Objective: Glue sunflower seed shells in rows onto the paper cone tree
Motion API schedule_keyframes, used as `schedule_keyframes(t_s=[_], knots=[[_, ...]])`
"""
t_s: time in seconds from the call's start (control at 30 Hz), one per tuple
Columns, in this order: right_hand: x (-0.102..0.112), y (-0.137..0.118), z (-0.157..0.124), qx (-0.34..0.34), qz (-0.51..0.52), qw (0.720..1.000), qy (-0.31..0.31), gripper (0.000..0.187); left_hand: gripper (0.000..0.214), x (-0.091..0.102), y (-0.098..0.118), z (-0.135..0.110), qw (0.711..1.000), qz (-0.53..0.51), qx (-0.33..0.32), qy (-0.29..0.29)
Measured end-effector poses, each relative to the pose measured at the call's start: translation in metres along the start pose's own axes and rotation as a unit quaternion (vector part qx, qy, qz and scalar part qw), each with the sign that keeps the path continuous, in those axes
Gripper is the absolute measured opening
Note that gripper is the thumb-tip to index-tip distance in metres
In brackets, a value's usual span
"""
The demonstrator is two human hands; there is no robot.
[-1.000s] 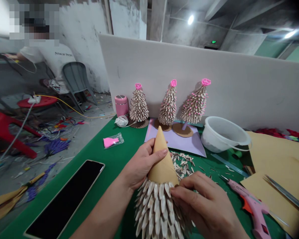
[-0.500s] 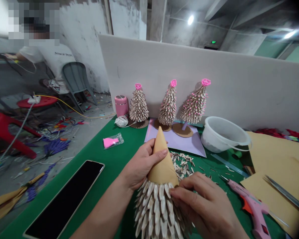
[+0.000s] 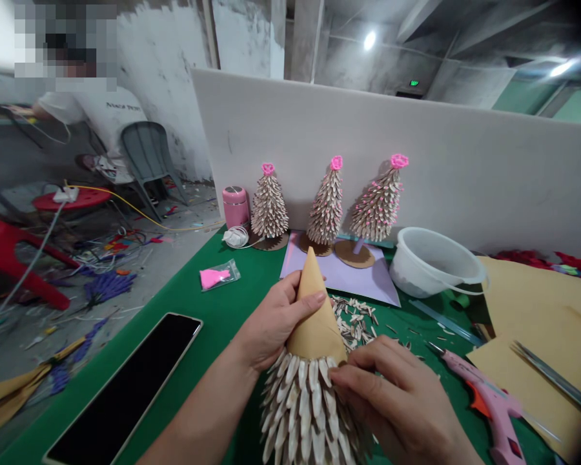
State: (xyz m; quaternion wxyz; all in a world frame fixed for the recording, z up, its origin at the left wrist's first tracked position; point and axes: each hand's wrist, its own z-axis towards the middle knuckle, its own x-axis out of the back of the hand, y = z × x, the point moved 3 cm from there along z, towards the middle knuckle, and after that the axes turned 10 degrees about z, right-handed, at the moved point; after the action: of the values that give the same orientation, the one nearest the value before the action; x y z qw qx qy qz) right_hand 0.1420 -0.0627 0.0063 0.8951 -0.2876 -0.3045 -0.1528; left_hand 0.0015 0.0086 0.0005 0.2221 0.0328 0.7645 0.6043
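My left hand (image 3: 283, 320) is closed around the upper part of a tan paper cone (image 3: 314, 336), thumb across its front. Overlapping rows of pale sunflower seed shells (image 3: 303, 407) cover the cone's lower part; the top is bare paper. My right hand (image 3: 392, 387) pinches at the right end of the uppermost row, its fingertips against the cone. A shell there is mostly hidden by the fingers. Behind the right hand lies a pile of loose seed shells (image 3: 356, 320). To the right rests a pink glue gun (image 3: 484, 387), with tweezers (image 3: 556, 378) beyond it.
Three shell-covered trees with pink tops, the middle one (image 3: 326, 206) among them, stand at the back before a white board (image 3: 416, 142). A white tub (image 3: 436, 258) is right of them. A phone (image 3: 130, 387) and a pink bag (image 3: 217, 276) lie left. A person (image 3: 101, 116) sits far left.
Almost nothing differs. Both hands keep the same hold and place on the cone; the view has shifted very slightly.
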Motion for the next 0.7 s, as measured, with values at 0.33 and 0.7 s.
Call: schedule_keyframes(t_s=[0.33, 0.7], knots=[[-0.0005, 0.0008, 0.0021, 0.002, -0.013, 1.0, 0.016, 0.018, 0.03, 0.0006, -0.0005, 0.0006, 1.0, -0.001, 0.002, 0.003], [-0.0003, 0.0007, 0.0023, 0.002, -0.007, 1.0, 0.008, 0.016, 0.028, -0.0002, -0.0001, 0.0003, 1.0, 0.008, -0.003, -0.001]])
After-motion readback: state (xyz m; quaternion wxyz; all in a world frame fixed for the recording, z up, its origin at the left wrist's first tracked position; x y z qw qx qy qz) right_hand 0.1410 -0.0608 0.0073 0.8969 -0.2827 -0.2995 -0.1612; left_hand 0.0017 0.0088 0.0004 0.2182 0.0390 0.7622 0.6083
